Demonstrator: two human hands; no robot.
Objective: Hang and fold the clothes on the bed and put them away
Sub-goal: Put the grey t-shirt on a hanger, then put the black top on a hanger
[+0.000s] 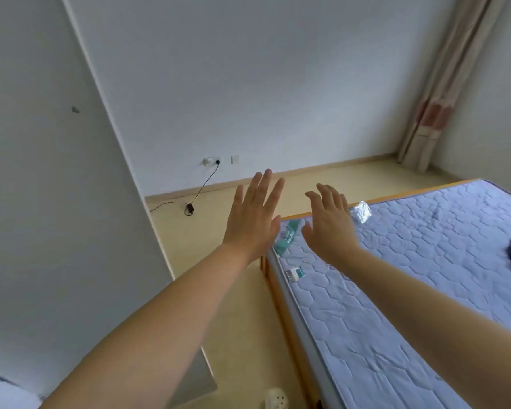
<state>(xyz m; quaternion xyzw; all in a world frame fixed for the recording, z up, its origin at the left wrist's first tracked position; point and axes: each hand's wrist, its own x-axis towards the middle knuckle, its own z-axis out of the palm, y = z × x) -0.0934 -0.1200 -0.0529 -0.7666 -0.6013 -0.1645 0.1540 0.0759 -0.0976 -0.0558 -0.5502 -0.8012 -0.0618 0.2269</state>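
Hovering flat-fingered and holding nothing, left hand [252, 215] and right hand [329, 228] near mattress [410, 290] corner.

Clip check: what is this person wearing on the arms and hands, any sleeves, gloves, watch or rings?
Nothing worn shows. The left hand and right hand are bare, with no gloves and no rings in view. Neither wrist carries a watch or band, and the left forearm and right forearm are uncovered to the frame's edge, so no sleeve is seen.

Bare left forearm [160, 314], bare right forearm [425, 296]
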